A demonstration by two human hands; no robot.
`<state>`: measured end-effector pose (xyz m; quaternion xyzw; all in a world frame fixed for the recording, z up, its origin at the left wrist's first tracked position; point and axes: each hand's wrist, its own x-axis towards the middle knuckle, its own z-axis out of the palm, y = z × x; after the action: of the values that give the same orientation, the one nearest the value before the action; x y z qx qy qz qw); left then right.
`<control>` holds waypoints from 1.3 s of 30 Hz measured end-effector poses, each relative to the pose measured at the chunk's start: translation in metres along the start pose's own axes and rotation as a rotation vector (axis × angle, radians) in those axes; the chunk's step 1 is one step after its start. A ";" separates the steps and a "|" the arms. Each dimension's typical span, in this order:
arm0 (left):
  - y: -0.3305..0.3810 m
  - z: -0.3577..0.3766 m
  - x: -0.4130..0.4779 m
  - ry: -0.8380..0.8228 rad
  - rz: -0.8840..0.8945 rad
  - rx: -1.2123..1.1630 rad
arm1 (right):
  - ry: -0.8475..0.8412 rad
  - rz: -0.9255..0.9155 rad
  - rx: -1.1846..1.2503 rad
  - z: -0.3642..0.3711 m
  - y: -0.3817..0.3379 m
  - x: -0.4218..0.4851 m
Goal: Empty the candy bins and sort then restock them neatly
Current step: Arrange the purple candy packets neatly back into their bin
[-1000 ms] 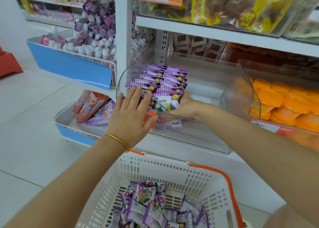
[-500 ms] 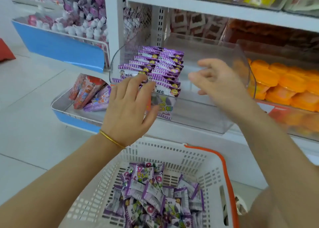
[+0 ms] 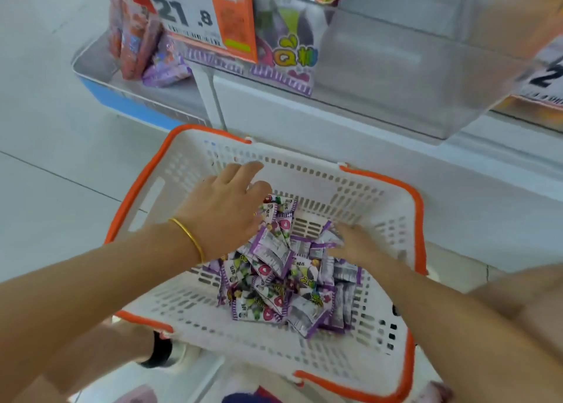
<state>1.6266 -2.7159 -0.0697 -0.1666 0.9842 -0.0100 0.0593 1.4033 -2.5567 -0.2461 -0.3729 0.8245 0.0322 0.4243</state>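
basket (image 3: 418,219): a white slotted basket with an orange rim is sitting on the floor (image 3: 45,134), just below the shelf (image 3: 304,110).
packets (image 3: 274,280): small purple-and-white candy packets are lying in a loose, jumbled heap on the basket's bottom.
left hand (image 3: 225,207): wearing a gold bangle (image 3: 189,238), it is reaching over the far left edge of the heap. Its grip is released, fingers spread and holding nothing.
right hand (image 3: 356,245): it is resting on the right side of the heap, fingertips lying among the packets. I cannot tell whether its grip is closing on one.
bin (image 3: 380,61): a clear bin is standing on the shelf above the basket, beside an orange price tag (image 3: 201,15). A packet or two are showing through its left front.
handling: the packets are looking light, thin and slick, so they are likely sliding over one another rather than stacking firmly. Nothing fragile is showing.
where to take hold: gathering several flat between both palms is probably working better than pinching single corners. Squeezing along the long edges should be keeping a stack from fanning out.
step: judging from the heap, the person is collecting packets for restocking the bin.
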 end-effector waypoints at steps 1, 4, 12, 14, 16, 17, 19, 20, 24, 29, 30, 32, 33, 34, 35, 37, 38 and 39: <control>-0.001 0.004 -0.001 -0.014 -0.008 -0.010 | 0.016 0.004 -0.034 0.006 0.004 0.005; -0.004 0.016 -0.005 -0.044 -0.018 -0.018 | 0.057 0.015 -0.131 0.020 0.004 0.016; 0.003 0.015 0.001 -0.072 -0.083 -0.082 | 0.147 0.078 0.060 0.037 -0.015 0.019; 0.009 0.015 0.000 -0.126 -0.114 -0.101 | 0.187 0.083 0.150 0.029 -0.021 0.013; 0.016 0.010 -0.001 -0.169 -0.111 -0.121 | 0.270 0.081 0.164 0.012 -0.025 0.002; 0.020 0.008 -0.001 -0.164 -0.101 -0.146 | 0.301 0.074 0.178 0.001 -0.029 -0.007; 0.026 0.005 -0.002 -0.186 -0.088 -0.210 | 0.331 0.029 0.331 -0.022 -0.040 -0.029; 0.029 0.004 -0.003 -0.200 -0.082 -0.247 | 0.316 0.005 0.450 -0.033 -0.050 -0.042; 0.044 -0.011 -0.009 -0.225 0.002 -0.260 | 0.186 -0.021 0.955 -0.068 -0.095 -0.096; 0.049 -0.025 -0.013 0.086 0.029 -0.296 | 0.016 -0.115 1.417 -0.099 -0.128 -0.148; 0.045 -0.029 -0.010 0.183 0.022 -0.424 | 0.009 -0.127 1.450 -0.102 -0.129 -0.154; 0.036 -0.042 -0.005 0.223 -0.096 -0.784 | -0.040 -0.133 1.488 -0.110 -0.127 -0.164; 0.029 -0.049 -0.003 0.155 -0.196 -0.983 | -0.059 -0.136 1.491 -0.114 -0.124 -0.167; 0.022 -0.053 -0.002 0.109 -0.304 -1.192 | -0.067 -0.144 1.487 -0.117 -0.122 -0.171; 0.013 -0.056 0.000 0.095 -0.417 -1.377 | -0.050 -0.155 1.461 -0.120 -0.120 -0.174; 0.002 -0.061 -0.003 0.079 -0.596 -1.644 | 0.089 -0.194 1.315 -0.122 -0.116 -0.178; 0.000 -0.063 -0.004 0.069 -0.655 -1.731 | 0.209 -0.230 1.203 -0.122 -0.115 -0.181; -0.001 -0.064 -0.005 0.067 -0.695 -1.789 | 0.349 -0.280 1.087 -0.120 -0.115 -0.183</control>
<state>1.6238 -2.7154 -0.0052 -0.4323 0.5242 0.7231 -0.1241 1.4620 -2.5761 -0.0069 -0.2067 0.7233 -0.5134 0.4130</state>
